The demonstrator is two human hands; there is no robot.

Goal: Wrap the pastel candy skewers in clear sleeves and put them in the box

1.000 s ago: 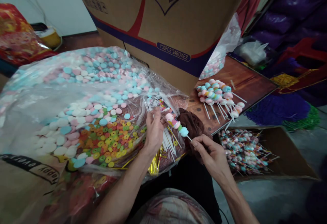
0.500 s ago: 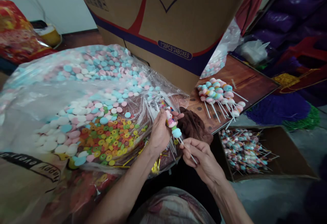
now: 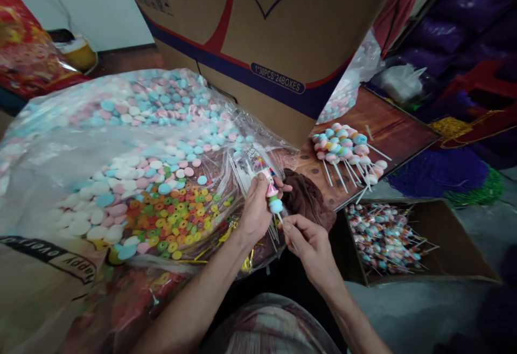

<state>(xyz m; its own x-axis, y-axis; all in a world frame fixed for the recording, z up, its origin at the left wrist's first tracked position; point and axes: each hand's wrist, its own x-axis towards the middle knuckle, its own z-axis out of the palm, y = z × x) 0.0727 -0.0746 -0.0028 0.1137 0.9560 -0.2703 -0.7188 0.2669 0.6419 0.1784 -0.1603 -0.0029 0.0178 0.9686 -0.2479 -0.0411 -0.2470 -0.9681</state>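
Observation:
My left hand (image 3: 255,211) is closed around the upper part of a candy skewer (image 3: 275,206), gripping it between thumb and fingers. Pink and white pieces, a green ring and a light-blue marshmallow show on it, stacked along a thin white stick. Below the blue piece, my right hand (image 3: 309,238) pinches the stick, fingers curled. Beside the left hand lie loose white sticks (image 3: 241,173) and a small printed wrapper (image 3: 254,159). Colourful ring candies (image 3: 173,219) are heaped left of it, next to pastel marshmallows (image 3: 129,173) in a large clear plastic bag (image 3: 81,138).
A tall cardboard carton (image 3: 226,82) stands at the back. Finished-looking marshmallow skewers (image 3: 343,146) are piled on the brown table (image 3: 388,117) at right. Below it, an open box (image 3: 452,251) contains many wrapped skewers. A dark brown cloth (image 3: 309,198) lies behind my right hand.
My right hand has moved slightly up and left along the stick, closer to the blue marshmallow. The skewer has shifted a little left and stands more upright.

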